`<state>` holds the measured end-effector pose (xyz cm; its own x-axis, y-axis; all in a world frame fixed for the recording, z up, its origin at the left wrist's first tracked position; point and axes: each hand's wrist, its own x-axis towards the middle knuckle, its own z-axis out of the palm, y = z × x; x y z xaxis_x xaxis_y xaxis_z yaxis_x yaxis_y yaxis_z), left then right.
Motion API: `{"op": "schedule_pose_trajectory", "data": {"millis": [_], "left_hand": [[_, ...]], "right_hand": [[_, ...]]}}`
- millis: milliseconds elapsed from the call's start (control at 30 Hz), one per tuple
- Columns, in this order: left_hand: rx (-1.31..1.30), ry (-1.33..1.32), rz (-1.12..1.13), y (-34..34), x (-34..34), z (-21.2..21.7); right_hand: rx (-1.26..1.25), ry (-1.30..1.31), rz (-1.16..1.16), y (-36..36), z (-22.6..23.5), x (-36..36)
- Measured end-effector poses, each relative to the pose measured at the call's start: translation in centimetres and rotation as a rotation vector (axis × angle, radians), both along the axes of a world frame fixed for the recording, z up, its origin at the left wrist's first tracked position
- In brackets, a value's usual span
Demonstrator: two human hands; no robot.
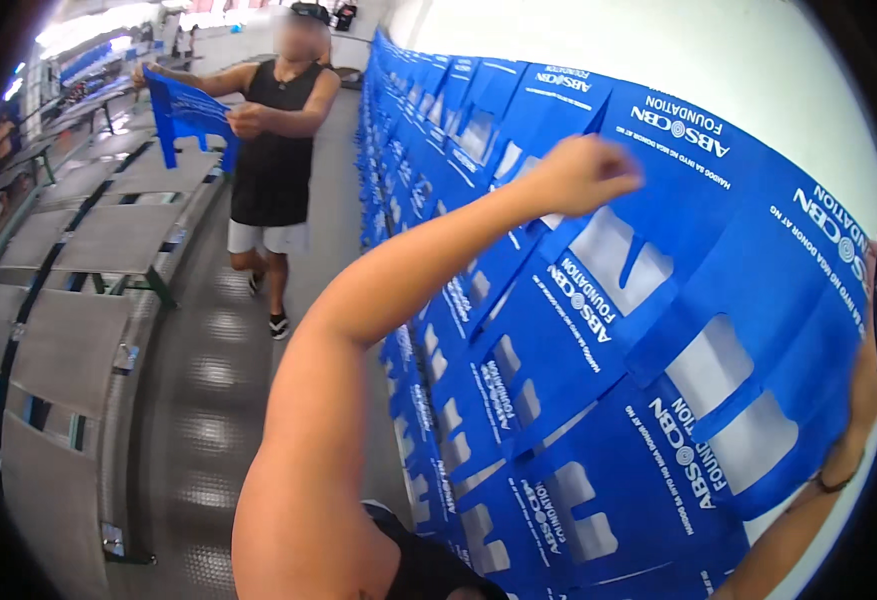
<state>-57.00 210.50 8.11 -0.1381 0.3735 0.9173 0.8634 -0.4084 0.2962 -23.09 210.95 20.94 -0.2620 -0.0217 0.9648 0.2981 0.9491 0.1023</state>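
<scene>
In the head view, the left arm (343, 300) reaches up from the lower edge across the middle. The left hand (583, 177) is at the blue sheets (703, 235), its fingers curled inward and slightly blurred; I cannot tell whether it pinches an edge or is clear of them. The right arm (778, 545) comes in at the lower right, with a dark band (830, 484) at the wrist. The right hand (863, 400) is by the sheets' right-hand end, mostly cut off by the dark rim, so I cannot tell whether it is spread or closed.

The sheets lie overlapping in a long, several-row array over a white surface (738, 45), running from the right foreground to the far end. They carry white print, and rounded cut-outs show pale through many of them.

Left of the sheets is a grey walkway (203, 420). A co-worker (280, 150) in a black sleeveless top and white shorts stands there, facing this way, with a blue piece (196, 112) stretched between both hands, its strips hanging down. Along the far left are grey panels (70, 345) on metal frames, with green legs (158, 288).
</scene>
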Motion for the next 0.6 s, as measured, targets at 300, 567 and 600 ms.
{"op": "schedule_pose_trajectory", "data": {"millis": [300, 567, 600], "left_hand": [[-0.494, -0.665, 0.808, -39.3, -5.5, -30.6], [0.095, -0.366, 1.6, -70.2, -0.5, -26.5], [0.056, -0.274, 1.658, -70.3, 0.1, -23.3]], "right_hand": [[0.108, -1.355, 0.581, -2.8, -26.7, -23.0], [-0.098, -0.602, 1.189, -22.6, -36.4, -34.0], [-0.037, -0.512, 1.186, -25.7, -33.8, -34.5]]}}
